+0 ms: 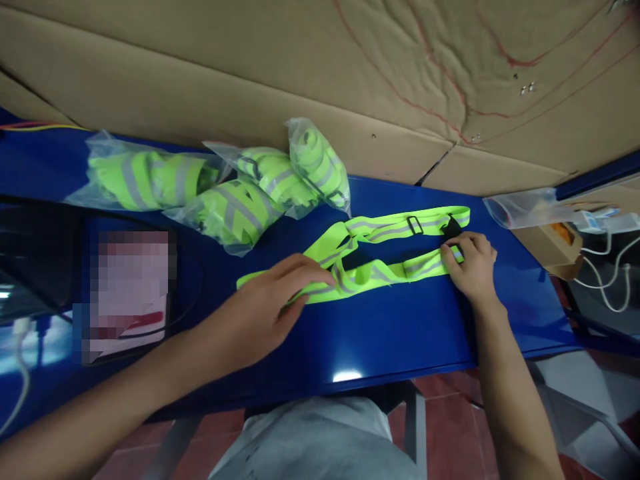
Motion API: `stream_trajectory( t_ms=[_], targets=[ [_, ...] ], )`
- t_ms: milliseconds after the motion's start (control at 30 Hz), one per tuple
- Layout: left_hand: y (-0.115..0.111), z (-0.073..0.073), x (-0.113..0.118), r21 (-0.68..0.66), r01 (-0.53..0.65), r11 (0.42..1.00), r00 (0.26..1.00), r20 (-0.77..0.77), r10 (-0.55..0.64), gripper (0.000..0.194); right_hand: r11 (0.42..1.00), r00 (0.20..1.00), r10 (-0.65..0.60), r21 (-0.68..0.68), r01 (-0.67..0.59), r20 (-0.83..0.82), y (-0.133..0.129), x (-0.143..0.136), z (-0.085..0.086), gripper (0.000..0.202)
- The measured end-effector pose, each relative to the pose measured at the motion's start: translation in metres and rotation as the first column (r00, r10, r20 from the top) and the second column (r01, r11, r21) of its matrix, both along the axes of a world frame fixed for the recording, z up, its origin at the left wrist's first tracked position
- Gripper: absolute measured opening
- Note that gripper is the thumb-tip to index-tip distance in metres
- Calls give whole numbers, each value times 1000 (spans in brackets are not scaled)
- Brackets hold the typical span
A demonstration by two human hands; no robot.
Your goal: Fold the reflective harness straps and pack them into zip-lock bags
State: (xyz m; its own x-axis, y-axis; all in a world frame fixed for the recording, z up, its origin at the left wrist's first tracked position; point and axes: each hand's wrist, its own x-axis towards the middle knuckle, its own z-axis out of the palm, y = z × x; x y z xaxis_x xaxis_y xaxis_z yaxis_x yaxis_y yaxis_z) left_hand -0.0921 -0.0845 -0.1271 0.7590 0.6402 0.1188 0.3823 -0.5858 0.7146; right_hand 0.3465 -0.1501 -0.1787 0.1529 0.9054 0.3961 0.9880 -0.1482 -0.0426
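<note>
A neon yellow-green reflective vest made of straps with grey stripes (373, 283) lies stretched out on the blue table (320, 353). My left hand (287, 290) pinches a strap near the vest's left end, fingers closed on it. At the other end, my right hand (470, 263) grips the strap with thumb and fingers, close to a black buckle (451, 228). A black strap slider (415, 225) sits on the far strap. The fingertips of my left hand are partly hidden behind the hand and the strap.
Several clear bags of rolled neon vests (235, 210) lie along the back left. A blurred-out screen or device (130, 293) is at the left. Cardboard (225, 73) lines the back. An empty plastic bag (525, 208), an open carton (550, 243) and white cables (613, 293) are at right.
</note>
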Motion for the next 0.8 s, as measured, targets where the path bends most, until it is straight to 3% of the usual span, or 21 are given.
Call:
stream_trajectory(
  t_ms=[67,167,267,367,467,567,667,800],
  targets=[
    [5,-9,-1,162,-50,985,995,-72,63,41,1000,1000,-1,-1,1,4,0,-1,0,31],
    [6,-19,0,348,-4,937,972,-217,85,39,1000,1000,3,10,-3,11,0,0,-1,32],
    [2,-19,2,452,50,891,959,-272,84,32,1000,1000,8,10,-9,14,0,1,-3,31],
    [-1,-15,5,529,3,849,955,-254,155,25,1000,999,1,3,-1,36,-1,-1,-2,30],
    [-4,-16,7,543,-31,839,931,-290,221,47,1000,988,0,29,-5,153,-4,-14,6,28],
    [-5,-22,7,504,0,864,910,-358,209,62,993,966,97,40,-110,241,-1,-38,20,29],
    [-2,-24,6,473,-25,881,920,-335,205,52,957,946,290,-42,-287,147,13,-60,29,31],
    [1,-22,6,467,-54,883,930,-299,215,35,878,889,457,-144,-456,-30,43,-70,23,40]
  ],
)
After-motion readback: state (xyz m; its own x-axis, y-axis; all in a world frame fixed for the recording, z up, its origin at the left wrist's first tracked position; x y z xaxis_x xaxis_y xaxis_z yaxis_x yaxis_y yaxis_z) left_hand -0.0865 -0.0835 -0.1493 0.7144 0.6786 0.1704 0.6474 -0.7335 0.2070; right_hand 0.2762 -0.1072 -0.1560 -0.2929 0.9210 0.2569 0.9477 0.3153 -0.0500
